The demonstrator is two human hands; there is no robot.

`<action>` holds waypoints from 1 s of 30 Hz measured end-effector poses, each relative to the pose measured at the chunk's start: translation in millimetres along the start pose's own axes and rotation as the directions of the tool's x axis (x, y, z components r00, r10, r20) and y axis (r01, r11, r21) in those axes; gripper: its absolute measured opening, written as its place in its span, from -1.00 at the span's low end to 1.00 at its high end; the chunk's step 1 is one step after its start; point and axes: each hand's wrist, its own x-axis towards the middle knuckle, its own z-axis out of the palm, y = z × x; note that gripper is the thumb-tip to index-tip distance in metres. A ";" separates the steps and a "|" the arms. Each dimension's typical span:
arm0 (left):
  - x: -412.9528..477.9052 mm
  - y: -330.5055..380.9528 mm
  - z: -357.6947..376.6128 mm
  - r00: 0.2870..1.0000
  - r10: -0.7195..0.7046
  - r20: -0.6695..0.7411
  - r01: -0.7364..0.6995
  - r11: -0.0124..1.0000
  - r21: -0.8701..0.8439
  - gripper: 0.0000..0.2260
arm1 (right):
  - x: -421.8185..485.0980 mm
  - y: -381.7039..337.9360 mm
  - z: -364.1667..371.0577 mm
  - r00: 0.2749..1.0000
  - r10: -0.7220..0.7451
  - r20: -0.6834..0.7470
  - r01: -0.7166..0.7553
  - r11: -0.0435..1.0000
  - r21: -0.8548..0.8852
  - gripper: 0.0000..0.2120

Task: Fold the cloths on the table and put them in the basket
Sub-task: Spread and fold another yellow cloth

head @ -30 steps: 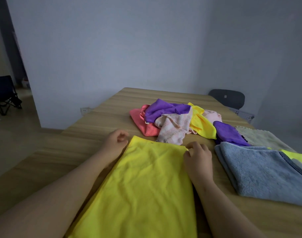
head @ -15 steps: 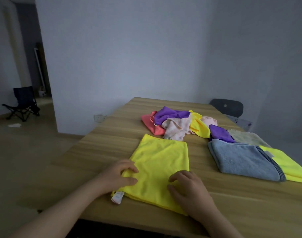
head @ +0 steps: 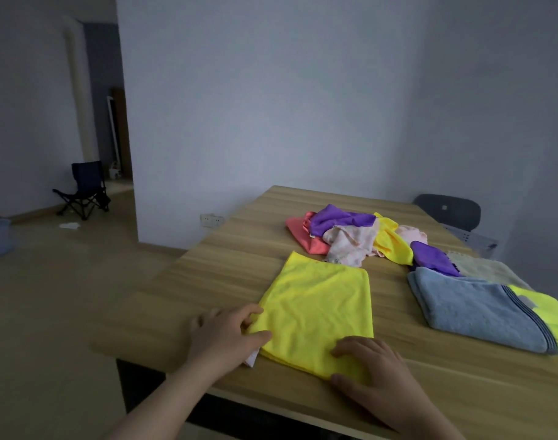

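two hands grasp the near edge of the folded yellow cloth (head: pixel 318 300): left hand (head: pixel 226 331) pinches its left corner between thumb and fingers, right hand (head: pixel 376 373) curls over its right corner. cloth lies flat near the table (head: pixel 226 281) edge; beyond it, heap of unfolded cloths (head: pixel 350 239); at right, folded blue towel (head: pixel 471 306).

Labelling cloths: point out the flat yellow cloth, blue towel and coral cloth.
flat yellow cloth (head: pixel 318 306), head view, centre
blue towel (head: pixel 468 308), head view, top face
coral cloth (head: pixel 299 231), head view, left part
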 end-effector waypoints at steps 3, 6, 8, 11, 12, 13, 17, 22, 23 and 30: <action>-1.5 1.6 -1.7 0.999 0.032 0.011 -0.031 0.996 -0.089 -0.86 | 0.0 0.2 0.2 1.000 0.006 -0.014 -0.006 1.000 -0.005 -0.62; -3.1 0.2 -0.7 0.999 0.029 -0.028 -0.035 0.967 -0.252 -0.83 | -2.4 1.1 -0.9 1.000 -0.006 -0.008 0.006 0.998 -0.057 -0.48; -3.8 -1.3 2.6 0.998 -0.001 -0.057 -0.011 0.980 -0.201 -0.84 | -2.9 1.6 -0.9 1.000 -0.023 -0.002 0.022 0.998 -0.066 -0.46; -3.6 -5.8 8.6 0.993 -0.011 -0.116 0.010 1.000 -0.010 -0.81 | -2.1 1.3 3.0 0.999 -0.034 0.000 0.034 0.998 -0.053 -0.56; -3.1 -7.7 9.7 0.991 -0.010 -0.133 0.012 1.000 0.011 -0.79 | -1.9 1.9 4.1 0.999 -0.042 -0.019 0.041 0.999 -0.033 -0.58; -1.2 -9.0 12.1 0.989 -0.001 -0.147 0.003 1.000 0.011 -0.78 | -2.4 3.2 4.2 0.998 -0.049 -0.038 0.049 0.999 -0.016 -0.56; 1.1 -13.8 18.7 0.979 0.096 -0.180 -0.105 0.994 -0.042 -0.77 | -5.3 7.4 7.9 0.986 -0.097 -0.139 0.100 0.995 0.017 -0.59; -0.9 -20.8 16.6 0.970 0.229 -0.077 -0.235 0.968 -0.084 -0.71 | -6.6 13.1 11.6 0.968 -0.132 -0.213 0.138 0.990 0.016 -0.67; 0.0 -21.7 16.1 0.975 0.200 -0.095 -0.208 0.975 -0.081 -0.73 | -5.5 13.5 11.9 0.971 -0.121 -0.207 0.130 0.991 0.031 -0.67; 5.9 -5.1 13.9 0.995 -0.076 -0.065 0.079 0.996 0.051 -0.75 | -6.7 14.9 14.3 0.958 -0.106 -0.266 0.127 0.990 0.061 -0.76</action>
